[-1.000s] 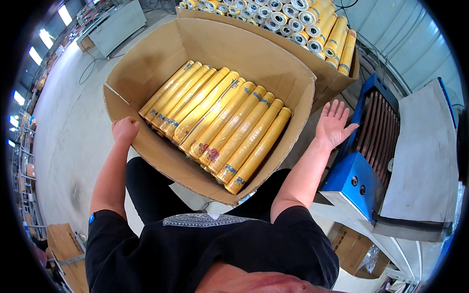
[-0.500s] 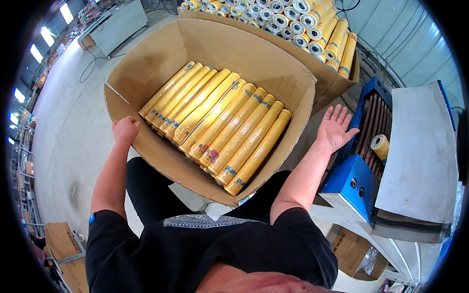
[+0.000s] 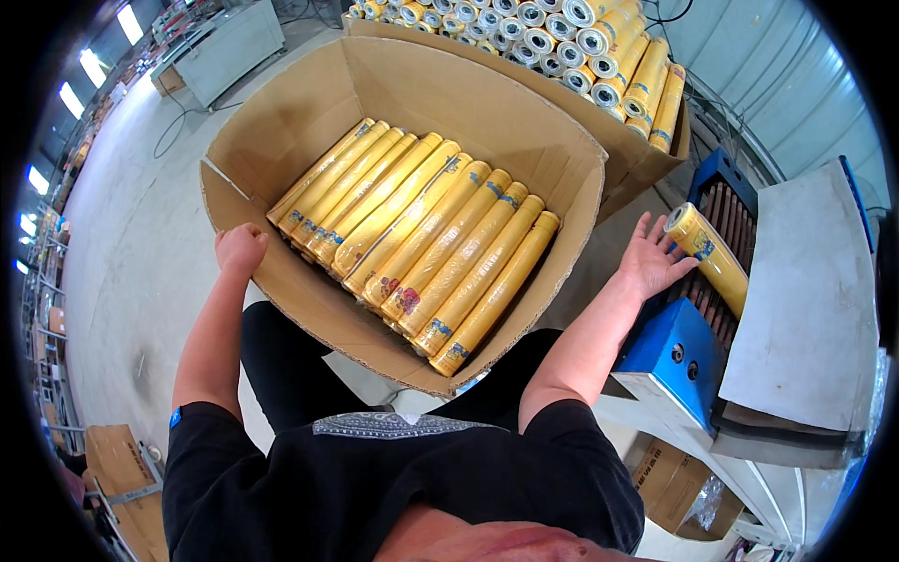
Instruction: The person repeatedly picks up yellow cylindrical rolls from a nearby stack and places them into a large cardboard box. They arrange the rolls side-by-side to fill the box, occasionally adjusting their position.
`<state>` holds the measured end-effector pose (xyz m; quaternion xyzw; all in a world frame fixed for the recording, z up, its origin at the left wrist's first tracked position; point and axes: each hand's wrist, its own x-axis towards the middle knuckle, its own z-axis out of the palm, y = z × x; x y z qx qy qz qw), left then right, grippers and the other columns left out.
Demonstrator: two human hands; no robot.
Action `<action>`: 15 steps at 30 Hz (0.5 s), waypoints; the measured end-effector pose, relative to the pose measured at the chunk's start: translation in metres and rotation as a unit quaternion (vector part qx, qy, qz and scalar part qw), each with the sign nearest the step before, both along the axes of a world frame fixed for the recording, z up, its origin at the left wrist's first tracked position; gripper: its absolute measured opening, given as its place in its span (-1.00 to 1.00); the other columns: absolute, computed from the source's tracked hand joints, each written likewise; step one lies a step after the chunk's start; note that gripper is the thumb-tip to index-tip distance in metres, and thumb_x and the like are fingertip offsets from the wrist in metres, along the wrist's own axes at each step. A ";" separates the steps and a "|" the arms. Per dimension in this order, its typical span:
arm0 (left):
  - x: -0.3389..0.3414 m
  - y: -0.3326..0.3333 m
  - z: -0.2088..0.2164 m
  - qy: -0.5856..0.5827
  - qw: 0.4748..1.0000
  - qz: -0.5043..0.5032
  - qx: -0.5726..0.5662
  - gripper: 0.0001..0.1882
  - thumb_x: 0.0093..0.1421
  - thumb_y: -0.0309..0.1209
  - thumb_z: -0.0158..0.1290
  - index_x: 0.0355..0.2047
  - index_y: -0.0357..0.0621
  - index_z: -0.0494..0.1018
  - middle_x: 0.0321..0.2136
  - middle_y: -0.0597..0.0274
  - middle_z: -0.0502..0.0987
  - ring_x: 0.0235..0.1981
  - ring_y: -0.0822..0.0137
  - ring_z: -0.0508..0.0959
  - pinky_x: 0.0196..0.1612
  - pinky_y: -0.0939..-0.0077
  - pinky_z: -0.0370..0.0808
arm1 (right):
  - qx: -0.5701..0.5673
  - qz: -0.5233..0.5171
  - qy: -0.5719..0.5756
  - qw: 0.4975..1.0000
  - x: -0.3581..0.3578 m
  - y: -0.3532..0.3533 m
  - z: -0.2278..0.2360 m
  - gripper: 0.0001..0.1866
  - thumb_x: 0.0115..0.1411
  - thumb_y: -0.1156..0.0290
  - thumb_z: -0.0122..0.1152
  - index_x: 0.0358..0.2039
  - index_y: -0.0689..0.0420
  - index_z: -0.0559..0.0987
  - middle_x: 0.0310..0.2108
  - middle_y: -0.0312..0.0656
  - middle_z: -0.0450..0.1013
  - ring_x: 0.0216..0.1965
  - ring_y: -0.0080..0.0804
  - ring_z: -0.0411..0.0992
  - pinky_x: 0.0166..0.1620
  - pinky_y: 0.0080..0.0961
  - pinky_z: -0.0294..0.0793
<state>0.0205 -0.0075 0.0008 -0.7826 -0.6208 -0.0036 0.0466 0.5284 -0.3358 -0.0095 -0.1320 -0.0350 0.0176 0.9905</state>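
A large open cardboard box [image 3: 281,112] stands in front of me, holding a slanting row of yellow, plastic-wrapped rolls [image 3: 449,248]. My left hand [image 3: 242,250] is closed over the box's left rim; its fingertips are hidden. On the right, another yellow wrapped roll [image 3: 714,260] sticks out from under the curved sheet of the roller machine [image 3: 646,348]. Its near end is beside the fingers of my right hand [image 3: 648,260]. That hand is open, palm up and fingers spread; whether the fingertips touch the roll I cannot tell.
Behind the box, a second cardboard box [image 3: 646,173] is heaped with similar yellow rolls [image 3: 552,42]. The machine's grey curved sheet [image 3: 805,309] covers part of its dark rollers. A smaller carton [image 3: 670,478] lies below the machine. A grey cabinet [image 3: 225,56] stands at the far left.
The yellow roll has come further out from under the curved sheet, toward my right hand. My right hand has shifted slightly right and down. My left hand has stayed on the rim.
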 end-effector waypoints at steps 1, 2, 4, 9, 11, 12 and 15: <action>-0.002 0.001 -0.001 0.001 1.000 -0.001 0.003 -0.72 0.06 -0.16 -0.02 -0.35 0.02 0.59 -0.35 0.22 0.61 -0.20 0.25 0.54 0.12 0.35 0.20 | 0.001 -0.005 -0.016 1.000 0.003 0.000 -0.001 -0.23 0.09 -0.11 0.16 0.22 -0.10 0.13 0.32 -0.17 -0.07 0.33 -0.07 -0.10 0.22 0.18 -0.03; -0.002 0.001 -0.002 0.001 1.000 -0.003 0.005 -0.72 0.06 -0.16 -0.02 -0.35 0.02 0.59 -0.35 0.21 0.61 -0.20 0.25 0.54 0.12 0.35 0.19 | 0.001 -0.010 -0.033 0.999 0.008 -0.001 -0.001 -0.23 0.09 -0.10 0.17 0.23 -0.10 0.12 0.31 -0.17 -0.06 0.32 -0.08 -0.10 0.22 0.18 -0.03; -0.003 0.002 -0.004 -0.007 1.000 -0.006 0.006 -0.72 0.06 -0.16 -0.02 -0.37 0.02 0.60 -0.37 0.21 0.61 -0.20 0.24 0.54 0.12 0.36 0.19 | 0.028 -0.023 -0.030 0.999 0.018 -0.002 0.000 -0.30 0.10 -0.03 0.18 0.18 -0.02 0.21 0.25 -0.11 0.09 0.26 -0.11 0.05 0.22 0.11 0.03; 0.004 0.004 0.003 -0.014 0.999 -0.030 -0.006 -0.67 0.06 -0.17 0.02 -0.21 -0.01 0.54 -0.24 0.16 0.57 -0.12 0.19 0.51 0.11 0.30 0.25 | -0.020 -0.011 -0.040 0.999 0.033 0.010 -0.005 -0.52 0.12 0.20 0.23 -0.01 0.15 0.39 -0.06 -0.13 0.41 -0.02 -0.25 0.39 0.08 -0.23 0.36; 0.016 0.006 0.003 -0.057 0.994 -0.078 0.042 -0.59 0.06 -0.18 0.04 -0.10 -0.04 0.48 -0.15 0.12 0.53 -0.07 0.15 0.49 0.10 0.26 0.28 | -0.046 0.042 -0.050 0.997 0.019 0.027 -0.010 -0.65 0.16 0.33 0.18 -0.07 0.18 0.42 -0.16 -0.15 0.46 -0.16 -0.35 0.47 -0.03 -0.37 0.48; 0.040 -0.001 0.016 -0.107 0.982 -0.149 0.049 -0.54 0.06 -0.19 0.06 -0.04 -0.09 0.43 -0.10 0.08 0.50 -0.04 0.10 0.47 0.09 0.25 0.30 | -0.064 0.073 -0.081 0.992 0.002 0.040 -0.007 -0.69 0.18 0.36 0.15 -0.08 0.17 0.43 -0.17 -0.17 0.46 -0.17 -0.37 0.46 -0.04 -0.36 0.47; 0.151 -0.063 0.077 -0.341 0.857 -0.387 0.005 -0.43 0.04 -0.24 0.17 0.01 -0.32 0.35 -0.03 -0.08 0.44 0.03 0.04 0.42 0.09 0.29 0.34 | -0.118 0.146 -0.154 0.970 -0.067 0.067 0.010 -0.66 0.16 0.48 0.14 -0.04 0.18 0.39 -0.11 -0.21 0.42 -0.10 -0.42 0.42 0.01 -0.39 0.43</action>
